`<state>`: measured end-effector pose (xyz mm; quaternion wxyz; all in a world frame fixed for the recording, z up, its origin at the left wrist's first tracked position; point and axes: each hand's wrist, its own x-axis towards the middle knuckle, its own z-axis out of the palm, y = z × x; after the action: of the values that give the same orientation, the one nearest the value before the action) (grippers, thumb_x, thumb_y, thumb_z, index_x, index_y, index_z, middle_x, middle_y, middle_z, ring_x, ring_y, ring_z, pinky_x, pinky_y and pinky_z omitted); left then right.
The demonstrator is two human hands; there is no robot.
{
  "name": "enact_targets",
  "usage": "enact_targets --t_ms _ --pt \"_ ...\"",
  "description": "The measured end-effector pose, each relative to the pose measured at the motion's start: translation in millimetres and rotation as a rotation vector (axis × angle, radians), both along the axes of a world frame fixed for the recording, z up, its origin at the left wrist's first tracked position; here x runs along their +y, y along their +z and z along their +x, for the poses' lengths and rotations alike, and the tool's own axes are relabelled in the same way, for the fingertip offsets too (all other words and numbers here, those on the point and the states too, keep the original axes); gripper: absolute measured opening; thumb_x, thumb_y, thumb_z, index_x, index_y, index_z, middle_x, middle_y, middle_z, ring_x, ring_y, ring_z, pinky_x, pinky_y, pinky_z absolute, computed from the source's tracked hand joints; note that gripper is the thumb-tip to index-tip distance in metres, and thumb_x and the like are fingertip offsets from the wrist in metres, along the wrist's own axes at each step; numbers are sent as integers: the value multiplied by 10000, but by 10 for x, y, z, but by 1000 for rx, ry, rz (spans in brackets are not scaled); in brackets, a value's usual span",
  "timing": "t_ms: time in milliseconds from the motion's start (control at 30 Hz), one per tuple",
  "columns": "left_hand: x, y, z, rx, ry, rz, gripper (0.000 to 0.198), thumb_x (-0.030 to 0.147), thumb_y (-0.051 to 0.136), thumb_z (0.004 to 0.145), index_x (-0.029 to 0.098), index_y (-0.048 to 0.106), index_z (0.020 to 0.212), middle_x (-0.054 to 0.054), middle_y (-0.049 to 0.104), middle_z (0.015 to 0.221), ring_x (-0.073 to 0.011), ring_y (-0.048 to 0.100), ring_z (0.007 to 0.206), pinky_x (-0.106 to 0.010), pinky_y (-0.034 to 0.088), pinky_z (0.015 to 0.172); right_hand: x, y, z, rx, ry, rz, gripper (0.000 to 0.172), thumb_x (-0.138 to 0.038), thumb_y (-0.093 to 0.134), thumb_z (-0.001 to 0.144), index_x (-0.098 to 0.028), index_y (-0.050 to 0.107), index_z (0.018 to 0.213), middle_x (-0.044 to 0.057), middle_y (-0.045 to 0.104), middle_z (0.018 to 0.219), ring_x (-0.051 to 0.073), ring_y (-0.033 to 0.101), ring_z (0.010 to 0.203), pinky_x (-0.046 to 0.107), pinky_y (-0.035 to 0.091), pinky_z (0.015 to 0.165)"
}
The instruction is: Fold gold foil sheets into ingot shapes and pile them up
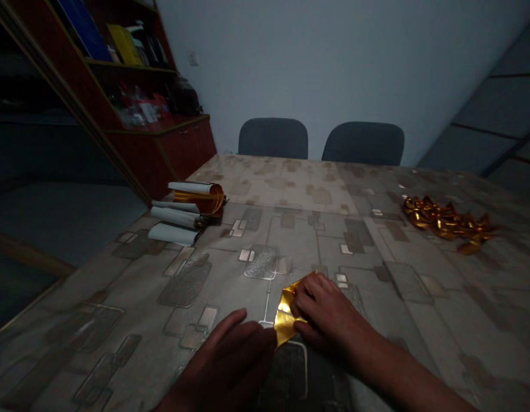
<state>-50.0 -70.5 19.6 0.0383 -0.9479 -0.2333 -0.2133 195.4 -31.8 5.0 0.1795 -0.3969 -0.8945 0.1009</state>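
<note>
From my screen, the folded piece of gold foil sits low in the head view, on the table, between the two hands and closer to the right one. My view of it is partly blocked, but I can see it lying flat and shiny side up, with one pointed corner aimed up and to the right, away from the person, and another aimed down toward the left hand. Its long axis seems to run on that slant, though the fingers hide too much to be sure. The right hand sits on top of the foil, fingers bent and close together, pressing down, with the thumb against the foil's near side; it looks like a pinch, but I cannot tell what happens underneath. The left hand lies flat with its fingers together, the fingertips at the foil's lower edge. Farther up the table are a heap of gold foil strips on the right and rolls of paper on the left, with a gold roll among them.
</note>
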Motion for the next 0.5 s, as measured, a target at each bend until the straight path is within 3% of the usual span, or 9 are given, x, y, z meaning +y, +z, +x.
enact_targets --t_ms 100,200,333,500 --pt "66 -33 167 -11 1 -124 504 540 503 951 128 562 1235 -74 686 1104 -216 617 965 -463 357 1121 -26 49 -7 -30 -17 -49 138 -187 695 854 -182 566 902 69 583 981 244 499 916 364 412 773" --pt "98 -113 251 47 4 -201 505 532 564 924 126 551 1224 -68 673 1084 -218 618 969 -494 350 1123 -39 54 -4 -19 -18 -70 145 -213 689 870 -181 559 925 68 580 992 239 493 921 362 410 783" --pt "87 -173 193 100 -19 -160 579 559 532 927 125 498 1308 -87 663 1144 -236 596 1043 -517 283 1156 -23 4 12 17 7 -45 163 -240 694 861 -193 548 917 63 580 988 235 484 903 358 394 760" --pt "19 -180 58 103 -5 -33 408 357 471 986 163 490 1344 -76 678 1217 -204 575 1147 -412 258 1191 5 -38 39 41 27 -50 157 -203 683 845 -203 537 903 60 583 993 234 484 911 356 379 744"
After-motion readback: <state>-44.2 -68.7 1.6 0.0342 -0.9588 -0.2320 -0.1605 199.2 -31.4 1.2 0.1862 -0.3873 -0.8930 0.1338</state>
